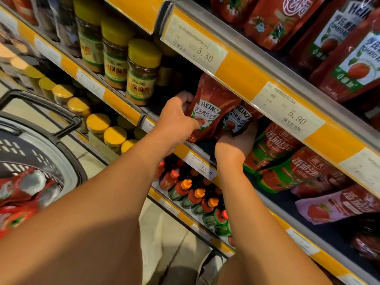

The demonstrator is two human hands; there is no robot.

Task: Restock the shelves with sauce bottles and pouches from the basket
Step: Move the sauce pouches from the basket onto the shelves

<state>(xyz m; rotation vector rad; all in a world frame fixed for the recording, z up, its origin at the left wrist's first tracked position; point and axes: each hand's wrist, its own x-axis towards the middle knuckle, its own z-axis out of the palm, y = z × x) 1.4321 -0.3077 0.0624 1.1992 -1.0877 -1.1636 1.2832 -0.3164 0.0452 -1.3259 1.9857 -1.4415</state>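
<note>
Both my hands are on the middle shelf (202, 148), each on a Heinz ketchup pouch. My left hand (176, 120) curls its fingers round the left edge of the front pouch (207, 112), thumb across the lower face; it stands upright, base on the shelf lip. At 3 o'clock of it, touching, is the second pouch (236, 118), tilted, held from below by my right hand (234, 145), fingers wrapped under its base. Neither hand is spread; both are gripping.

Handling, my guess: soft foil-type pouches, light, floppy at the top, slick surface. They buckle if squeezed mid-body, so best to hold at the side seams or the stiffer gusseted base and push them back upright. They tip forward easily, lean them against what stands behind.

At 4 o'clock of my right hand lie green-red tomato pouches (273, 149) on the same shelf. At 10 o'clock stand yellow-lid spice jars (141, 73). At 6 o'clock below, orange-cap sauce bottles (197, 198). The basket (67, 159) sits at 8 o'clock, well apart, more red pouches (18, 202) in it, so restocking is not finished.
</note>
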